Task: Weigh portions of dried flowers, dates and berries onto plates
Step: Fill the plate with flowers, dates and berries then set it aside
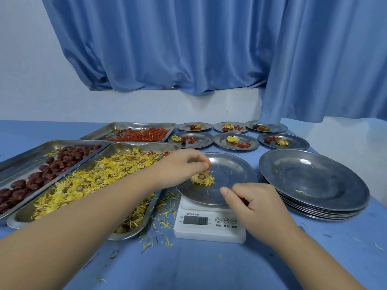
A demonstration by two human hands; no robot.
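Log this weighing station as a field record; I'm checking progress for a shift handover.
Scale: white digital kitchen scale, display unreadable
On scale: round steel plate holding one clump of yellow dried flowers
Left hand: fingers bunched at clump's top
Right hand: curled at plate's near rim
Portioned: six small steel plates behind
Spare: stack of larger steel plates, right
Supply: three steel trays, left

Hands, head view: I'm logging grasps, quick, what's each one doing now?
Left hand: fingers pinch the dried flower on the plate.
Right hand: fingers curled, thumb out by the plate's rim; a hold cannot be told.
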